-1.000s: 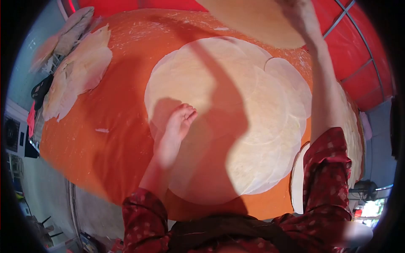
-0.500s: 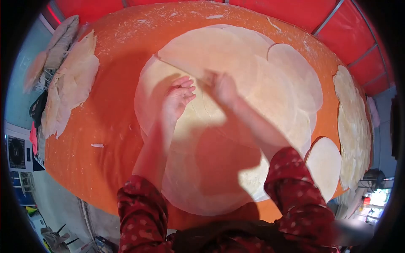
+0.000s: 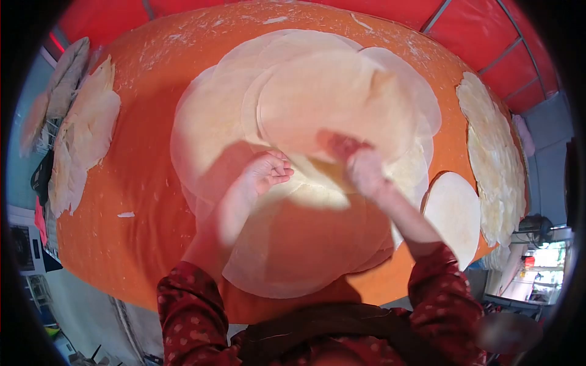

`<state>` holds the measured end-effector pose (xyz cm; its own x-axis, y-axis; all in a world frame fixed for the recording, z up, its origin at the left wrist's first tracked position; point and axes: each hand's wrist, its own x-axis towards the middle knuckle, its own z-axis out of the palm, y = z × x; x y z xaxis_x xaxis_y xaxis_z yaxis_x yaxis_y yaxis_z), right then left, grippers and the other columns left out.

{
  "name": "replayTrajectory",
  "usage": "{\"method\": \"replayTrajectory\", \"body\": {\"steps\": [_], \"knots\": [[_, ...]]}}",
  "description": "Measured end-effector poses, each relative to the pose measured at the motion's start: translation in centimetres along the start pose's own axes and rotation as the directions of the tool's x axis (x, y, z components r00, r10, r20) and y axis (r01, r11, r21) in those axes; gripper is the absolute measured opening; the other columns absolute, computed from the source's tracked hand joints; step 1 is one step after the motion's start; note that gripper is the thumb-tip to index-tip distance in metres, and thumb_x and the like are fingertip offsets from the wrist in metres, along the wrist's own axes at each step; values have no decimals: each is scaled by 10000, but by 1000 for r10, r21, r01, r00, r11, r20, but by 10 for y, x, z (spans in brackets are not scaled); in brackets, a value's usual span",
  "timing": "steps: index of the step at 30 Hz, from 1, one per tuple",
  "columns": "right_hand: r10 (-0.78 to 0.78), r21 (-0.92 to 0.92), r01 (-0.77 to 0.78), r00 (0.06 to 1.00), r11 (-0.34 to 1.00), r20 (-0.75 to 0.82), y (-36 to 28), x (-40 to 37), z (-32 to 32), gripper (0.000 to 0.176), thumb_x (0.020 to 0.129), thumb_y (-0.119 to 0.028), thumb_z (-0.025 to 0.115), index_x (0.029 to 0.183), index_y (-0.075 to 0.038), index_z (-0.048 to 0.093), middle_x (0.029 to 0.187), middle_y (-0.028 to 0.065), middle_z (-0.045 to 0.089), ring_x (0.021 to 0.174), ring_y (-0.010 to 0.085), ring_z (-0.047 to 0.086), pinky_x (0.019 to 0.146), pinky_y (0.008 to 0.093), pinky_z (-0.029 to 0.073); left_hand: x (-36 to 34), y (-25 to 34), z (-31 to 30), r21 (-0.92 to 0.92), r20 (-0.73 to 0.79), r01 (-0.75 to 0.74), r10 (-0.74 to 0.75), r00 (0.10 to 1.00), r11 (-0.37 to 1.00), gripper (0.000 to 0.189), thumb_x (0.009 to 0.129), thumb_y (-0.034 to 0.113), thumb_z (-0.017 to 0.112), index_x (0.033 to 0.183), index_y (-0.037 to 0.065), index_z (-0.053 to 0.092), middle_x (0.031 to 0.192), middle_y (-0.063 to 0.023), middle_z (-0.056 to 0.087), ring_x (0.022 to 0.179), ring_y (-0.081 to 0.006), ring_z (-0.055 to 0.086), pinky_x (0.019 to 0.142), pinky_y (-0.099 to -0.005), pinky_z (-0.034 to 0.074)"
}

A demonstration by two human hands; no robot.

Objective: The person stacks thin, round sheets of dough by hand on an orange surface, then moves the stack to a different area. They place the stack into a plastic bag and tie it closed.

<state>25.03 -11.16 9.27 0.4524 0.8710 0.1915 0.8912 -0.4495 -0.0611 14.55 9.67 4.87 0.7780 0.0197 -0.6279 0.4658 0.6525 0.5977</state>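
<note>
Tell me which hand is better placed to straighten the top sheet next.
Probably right: the right hand is at the near edge of the top sheet; the left hand is just off it.

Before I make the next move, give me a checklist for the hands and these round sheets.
- Left hand in view, over the central spread: ok.
- Right hand gripping a sheet: cannot tell, its fingers are blurred.
- Top sheet smooth: not ok, it looks puckered toward its far right.
- Left pile apart from the central spread: ok, orange surface between.
- Orange surface free of scraps: not ok, a pale scrap lies at left.
</note>
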Motion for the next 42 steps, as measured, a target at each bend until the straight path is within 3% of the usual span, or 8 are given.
{"method": "replayTrajectory", "body": {"steps": [4,11,13,16,19,23,31,42], "knots": [[144,136,-111,954,984,-263,-40,-29,45,517,700,-87,513,1202,-21,409,1111,119,524,977,273,519,788,403,416,4,-19,23,-469,376,-103,303,876,877,447,605,-146,454,1028,-14,395,1045,-245,466,947,-358,504,934,-462,356],[527,670,-384,850,635,-12,76,41,-21,268,827,-184,462,979,3,580,781,69,627,594,134,541,489,278,416,0,-28,-30,-197,0,-344,351,936,918,246,658,-92,488,888,-12,451,910,-156,514,847,-278,526,844,-405,427],[255,136,-225,927,965,-276,70,58,-113,312,857,-242,398,993,-11,558,773,69,618,578,160,534,484,297,408,7,-35,-64,-154,-100,-327,314,944,933,186,663,-89,492,834,-16,478,898,-148,514,826,-267,525,834,-413,431],[228,-427,-278,959,860,-166,6,69,-154,228,806,-158,423,957,-47,552,798,76,614,634,221,555,540,318,435,-20,-10,-27,-340,-189,-364,316,930,867,115,661,-63,494,757,-9,462,781,-90,503,734,-224,505,732,-353,450],[7,-147,-63,937,987,-350,1,54,-67,220,713,-38,449,903,-82,549,796,75,606,683,238,559,582,332,451,-8,9,-34,-406,-139,-100,47,989,908,238,623,-116,452,833,-6,475,891,-128,515,797,-262,522,697,-358,463],[79,46,-76,995,996,-64,-57,13,56,288,768,-186,501,1014,-37,523,1049,115,536,926,260,531,705,384,444,-3,4,-25,-80,-104,-34,26,994,996,293,590,-101,448,851,27,482,874,-104,511,771,-236,516,665,-324,448],[-143,-116,113,941,987,-306,-62,2,62,482,731,-263,560,1070,62,454,1059,219,498,935,338,502,711,406,425,-8,-11,-14,-184,-319,-330,261,911,926,302,578,-97,434,832,63,467,908,-105,499,828,-245,505,756,-341,444],[-36,-267,34,999,963,-2,-60,38,37,432,711,-116,488,1120,15,434,749,122,571,631,211,565,547,333,451,-38,-27,-2,-383,153,-340,422,893,859,417,667,-29,488,1065,78,426,1087,-118,476,961,-269,492,847,-383,398]]}}
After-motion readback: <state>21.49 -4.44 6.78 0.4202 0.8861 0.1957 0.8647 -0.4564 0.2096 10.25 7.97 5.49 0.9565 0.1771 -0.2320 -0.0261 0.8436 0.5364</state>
